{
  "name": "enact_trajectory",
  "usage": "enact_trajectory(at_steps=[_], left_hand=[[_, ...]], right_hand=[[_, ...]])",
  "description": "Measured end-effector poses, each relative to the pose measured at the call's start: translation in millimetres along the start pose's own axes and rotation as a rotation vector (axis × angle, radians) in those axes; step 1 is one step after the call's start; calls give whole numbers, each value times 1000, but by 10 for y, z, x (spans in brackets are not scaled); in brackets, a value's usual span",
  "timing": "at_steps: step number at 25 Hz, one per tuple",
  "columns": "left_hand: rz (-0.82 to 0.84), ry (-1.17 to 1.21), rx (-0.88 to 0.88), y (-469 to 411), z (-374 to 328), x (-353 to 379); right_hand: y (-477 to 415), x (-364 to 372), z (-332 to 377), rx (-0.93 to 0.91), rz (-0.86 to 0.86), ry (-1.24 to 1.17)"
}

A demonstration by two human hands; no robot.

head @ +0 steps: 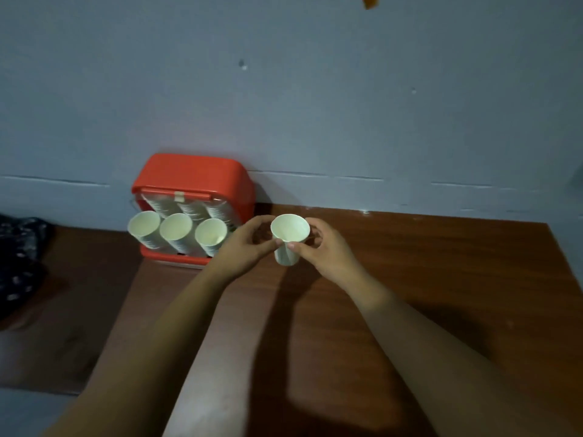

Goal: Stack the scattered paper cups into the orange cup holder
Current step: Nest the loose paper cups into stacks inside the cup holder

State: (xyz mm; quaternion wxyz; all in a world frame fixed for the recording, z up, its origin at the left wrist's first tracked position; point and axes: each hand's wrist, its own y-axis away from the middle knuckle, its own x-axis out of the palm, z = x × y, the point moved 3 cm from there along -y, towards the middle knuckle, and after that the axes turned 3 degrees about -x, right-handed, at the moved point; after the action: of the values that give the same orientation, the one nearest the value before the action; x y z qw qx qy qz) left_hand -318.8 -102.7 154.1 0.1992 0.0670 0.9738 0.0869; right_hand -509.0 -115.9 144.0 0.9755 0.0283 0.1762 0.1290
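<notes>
An orange cup holder (192, 175) leans against the blue wall at the table's back left. Three stacks of white paper cups (176, 231) stick out of it, mouths facing me. Just right of the holder I hold one white paper cup (289, 231) upright above the table. My left hand (244, 247) pinches its left side with thumb and fingers. My right hand (321, 249) grips its right side, fingers curled behind it.
The brown wooden table (426, 279) runs along the blue wall, with its right edge at the far right. A lower brown surface lies to the left, with a dark patterned cloth (19, 263) on it.
</notes>
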Motion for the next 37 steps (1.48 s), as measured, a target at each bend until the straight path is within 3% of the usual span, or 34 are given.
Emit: enact_trajectory(at_steps=[3,9,14,18,23,28,37], left_hand=[[-60,-13,12,164,265,-736],[-68,-101,104,137,479,-1553],[-107,-406,106,-66,810,-1922],[-114,-659,104,-252,1089,-1979],[-166,-686,205,-346,1157,-1966],[-148,-718,143,-299,1354,-2022],[-51,-766,73,-395,1406,-1995]], right_hand=[[-185,718,361,-31,-4,34],[-557,1427,753,-77,14,92],[-817,1696,791,-78,-15,189],[-949,1796,643,-98,-63,421],[-909,1748,491,-236,-52,636],[-873,1664,546,-378,-110,726],[-983,1951,346,-110,38,793]])
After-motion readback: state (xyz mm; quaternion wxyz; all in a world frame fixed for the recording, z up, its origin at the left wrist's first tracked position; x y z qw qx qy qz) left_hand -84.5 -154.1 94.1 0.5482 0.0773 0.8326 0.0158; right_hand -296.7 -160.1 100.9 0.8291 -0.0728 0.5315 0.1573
